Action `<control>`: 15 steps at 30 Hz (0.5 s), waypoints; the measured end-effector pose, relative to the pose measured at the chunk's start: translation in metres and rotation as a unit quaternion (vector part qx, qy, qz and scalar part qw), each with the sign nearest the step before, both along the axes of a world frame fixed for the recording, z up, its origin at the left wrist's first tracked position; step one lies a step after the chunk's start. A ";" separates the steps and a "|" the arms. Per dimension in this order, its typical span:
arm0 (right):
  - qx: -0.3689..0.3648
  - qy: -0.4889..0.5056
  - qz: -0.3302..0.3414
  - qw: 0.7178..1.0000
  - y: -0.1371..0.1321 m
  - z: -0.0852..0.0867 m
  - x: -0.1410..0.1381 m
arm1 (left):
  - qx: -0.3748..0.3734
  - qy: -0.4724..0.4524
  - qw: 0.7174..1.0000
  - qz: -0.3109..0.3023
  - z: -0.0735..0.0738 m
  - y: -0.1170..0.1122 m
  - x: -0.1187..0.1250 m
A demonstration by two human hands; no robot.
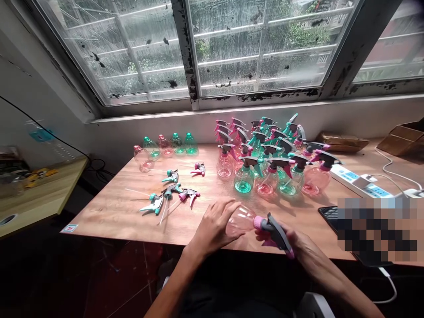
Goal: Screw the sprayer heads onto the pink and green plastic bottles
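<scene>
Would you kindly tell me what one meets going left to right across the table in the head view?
Sticker, loose spray heads, left hand, held spray bottle, right hand, dark device.

The table [106, 212] has open surface at its front left corner, and a narrow lane runs back between the loose spray heads [154, 204] and the packed spray bottles [243, 182]. Those bottles block the middle; the power strip [347, 175] and phone [327, 215] hem in the right side.
</scene>
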State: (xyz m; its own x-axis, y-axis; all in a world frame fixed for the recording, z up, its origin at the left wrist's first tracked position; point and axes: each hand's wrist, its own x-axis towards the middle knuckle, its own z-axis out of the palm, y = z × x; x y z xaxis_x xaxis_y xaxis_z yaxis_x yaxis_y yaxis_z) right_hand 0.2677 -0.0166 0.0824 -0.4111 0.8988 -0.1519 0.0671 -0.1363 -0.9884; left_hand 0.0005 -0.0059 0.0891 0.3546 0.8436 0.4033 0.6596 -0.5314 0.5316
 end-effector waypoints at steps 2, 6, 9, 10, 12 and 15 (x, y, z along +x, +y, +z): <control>0.069 -0.100 -0.102 0.987 0.005 -0.017 0.018 | 0.008 -0.033 0.999 0.039 -0.010 0.013 -0.009; 0.189 -0.428 -0.324 0.822 0.017 -0.054 0.073 | 0.010 -0.112 0.982 0.152 -0.031 0.049 -0.033; 0.151 -0.572 -0.378 0.712 0.017 -0.068 0.110 | -0.002 -0.146 0.972 0.182 -0.043 0.078 -0.043; 0.134 -0.597 -0.377 0.696 0.017 -0.070 0.119 | -0.004 -0.152 0.970 0.188 -0.046 0.087 -0.044; 0.106 -0.627 -0.358 0.683 0.016 -0.073 0.131 | -0.007 -0.164 0.966 0.200 -0.052 0.101 -0.045; 0.087 -0.640 -0.325 0.691 0.020 -0.079 0.143 | -0.021 -0.185 0.959 0.216 -0.059 0.117 -0.044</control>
State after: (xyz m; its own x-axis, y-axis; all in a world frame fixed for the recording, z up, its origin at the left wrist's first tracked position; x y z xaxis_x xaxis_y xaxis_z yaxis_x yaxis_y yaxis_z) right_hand 0.4103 0.0036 0.0035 0.4588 0.8810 0.1156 0.8817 -0.4353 -0.1822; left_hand -0.0432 0.1113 0.0304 -0.1912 0.8975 0.3974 0.5759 -0.2252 0.7859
